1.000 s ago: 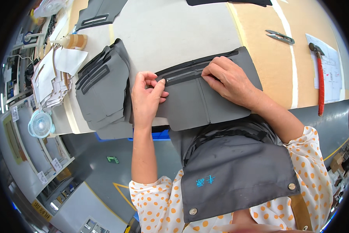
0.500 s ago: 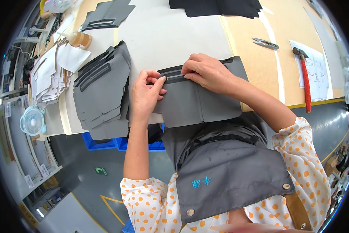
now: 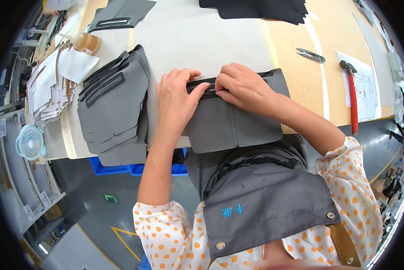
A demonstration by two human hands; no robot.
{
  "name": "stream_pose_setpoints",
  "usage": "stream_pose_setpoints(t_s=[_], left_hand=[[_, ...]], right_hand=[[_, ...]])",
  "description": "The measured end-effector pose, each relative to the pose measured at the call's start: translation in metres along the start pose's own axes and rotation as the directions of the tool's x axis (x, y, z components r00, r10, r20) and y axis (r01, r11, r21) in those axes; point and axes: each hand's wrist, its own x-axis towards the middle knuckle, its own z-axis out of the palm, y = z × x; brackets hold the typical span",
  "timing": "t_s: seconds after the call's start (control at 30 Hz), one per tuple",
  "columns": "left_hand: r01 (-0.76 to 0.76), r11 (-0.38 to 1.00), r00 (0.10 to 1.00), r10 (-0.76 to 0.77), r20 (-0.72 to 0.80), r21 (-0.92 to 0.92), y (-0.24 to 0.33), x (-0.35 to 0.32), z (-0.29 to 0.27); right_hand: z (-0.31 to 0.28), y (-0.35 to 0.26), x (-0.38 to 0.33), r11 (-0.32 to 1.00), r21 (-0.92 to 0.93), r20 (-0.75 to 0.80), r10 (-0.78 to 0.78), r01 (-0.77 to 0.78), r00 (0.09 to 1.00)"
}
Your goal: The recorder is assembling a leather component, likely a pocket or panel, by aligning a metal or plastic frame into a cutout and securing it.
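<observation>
Right hand (image 3: pixel 244 87) slid leftward on grey panel (image 3: pixel 231 126); stack (image 3: pixel 114 108) beside.

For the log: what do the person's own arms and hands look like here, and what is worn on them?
Both hands, left hand and right hand, are bare: no gloves, and no rings or watch that I can make out. The forearms are uncovered. White sleeves with orange polka dots end near the elbows. A grey apron with metal snap buttons and small blue embroidery covers the chest.
</observation>
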Motion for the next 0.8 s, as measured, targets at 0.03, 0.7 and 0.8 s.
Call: stream_pose_setpoints(t_s=[0.03,0.7,0.8], left_hand=[[0.054,0.998,0.994,-0.051,0.098,-0.036,-0.002,0.003,0.001],[0.25,0.965,0.928,-0.215,0.304,-0.082,0.008,0.008,-0.001],[0.233,0.969,0.935,-0.2,0.293,-0.082,0.007,0.007,-0.001]], right_hand=[[0.001,-0.002,-0.001,1.0,0.001,0.004,-0.002,0.002,1.0],[-0.018,-0.01,-0.055,0.988,-0.149,-0.078,0.028,-0.04,0.997],[-0.022,-0.013,-0.056,0.986,-0.112,-0.045,0.12,-0.125,0.992]])
